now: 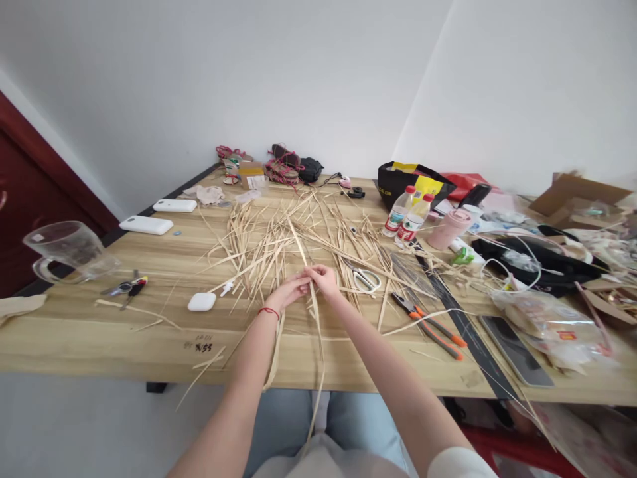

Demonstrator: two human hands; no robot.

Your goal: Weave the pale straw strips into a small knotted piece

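Note:
Both my hands meet over the middle of the wooden table (99, 332), pinching pale straw strips. My left hand (288, 292), with a red cord on its wrist, is closed on a long strip (314, 332) that hangs down over the table's front edge toward my lap. My right hand (323, 277) is closed on the same bundle just beside it, fingertips touching the left ones. A loose heap of straw strips (279, 239) spreads out behind the hands.
White scissors (367, 279) and orange-handled pliers (430, 325) lie right of the hands, beside a black ruler (462, 325) and a phone (515, 348). Two water bottles (405, 216), a pink cup (450, 229) and bags crowd the right. A glass jug (70, 252), keys and earbud case (202, 302) sit left.

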